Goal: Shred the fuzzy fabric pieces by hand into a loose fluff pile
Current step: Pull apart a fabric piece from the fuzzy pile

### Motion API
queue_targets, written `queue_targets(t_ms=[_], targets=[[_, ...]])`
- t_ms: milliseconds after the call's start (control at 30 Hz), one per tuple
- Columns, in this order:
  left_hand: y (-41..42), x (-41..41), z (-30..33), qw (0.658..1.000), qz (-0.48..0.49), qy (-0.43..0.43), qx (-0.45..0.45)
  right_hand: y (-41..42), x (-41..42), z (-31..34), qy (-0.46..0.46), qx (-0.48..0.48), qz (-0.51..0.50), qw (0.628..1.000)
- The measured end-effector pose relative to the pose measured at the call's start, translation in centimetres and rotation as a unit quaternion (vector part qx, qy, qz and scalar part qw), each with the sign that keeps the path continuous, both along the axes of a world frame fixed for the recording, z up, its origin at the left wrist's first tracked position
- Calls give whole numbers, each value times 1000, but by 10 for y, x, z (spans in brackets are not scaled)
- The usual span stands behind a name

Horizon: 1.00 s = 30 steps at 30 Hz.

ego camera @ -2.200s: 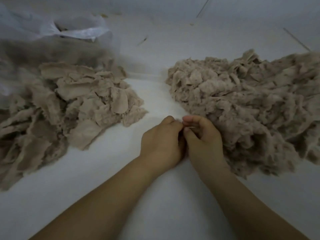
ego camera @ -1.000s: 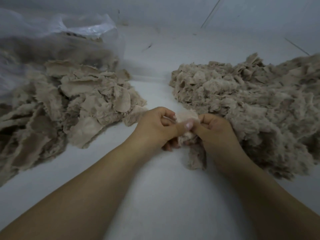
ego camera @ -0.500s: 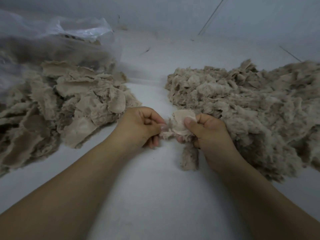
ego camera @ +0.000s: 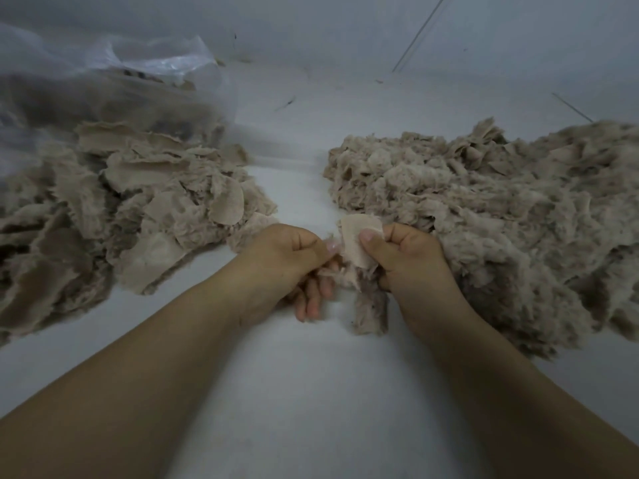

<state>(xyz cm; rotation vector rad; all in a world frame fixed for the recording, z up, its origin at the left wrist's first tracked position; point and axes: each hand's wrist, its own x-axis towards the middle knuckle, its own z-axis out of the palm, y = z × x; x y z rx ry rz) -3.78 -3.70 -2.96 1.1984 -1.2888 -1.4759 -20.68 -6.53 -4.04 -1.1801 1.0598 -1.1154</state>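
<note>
Both hands, left (ego camera: 290, 257) and right (ego camera: 408, 261), have their fingers (ego camera: 371, 243) clamped on one fabric piece (ego camera: 359, 236) between the uncut heap (ego camera: 138, 209) and fluff pile (ego camera: 501, 209), likely so shreds drop near the fluff.

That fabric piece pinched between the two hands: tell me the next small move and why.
Probably pull the hands apart to tear it. The left hand pinches one edge of the fabric piece and the right hand pinches the other, so it is gripped on both sides yet looks whole. The shreds would then likely go to the fluff pile beside the right hand.
</note>
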Motion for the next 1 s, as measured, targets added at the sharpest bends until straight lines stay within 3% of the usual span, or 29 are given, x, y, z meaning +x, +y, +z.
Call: queue_targets(t_ms=[133,233,367,467,567,700,833,1000], targets=[[1,-6,-3,995,-14,-92,-27,1,0,-1,29,-11,-5,1000],[-1,-1,-5,996,-20,-86,-27,0,0,-1,18,-7,-9,1000],[2,11,-1,979,-128,-154,-43,1,0,3,-26,2,-13,1000],[-1,8,-8,975,-11,-186,-123,0,0,4,-55,16,-23,998],[-10,3,-15,895,80,-323,-296,-1,1,4,-46,15,-35,998],[-5,4,-10,917,13,-307,-253,-1,1,5,-42,19,-40,998],[7,15,0,963,-63,-187,-181,-1,3,5,-46,16,-38,998],[-5,-14,-3,978,109,-118,-133,0,4,4,-19,-9,-33,999]])
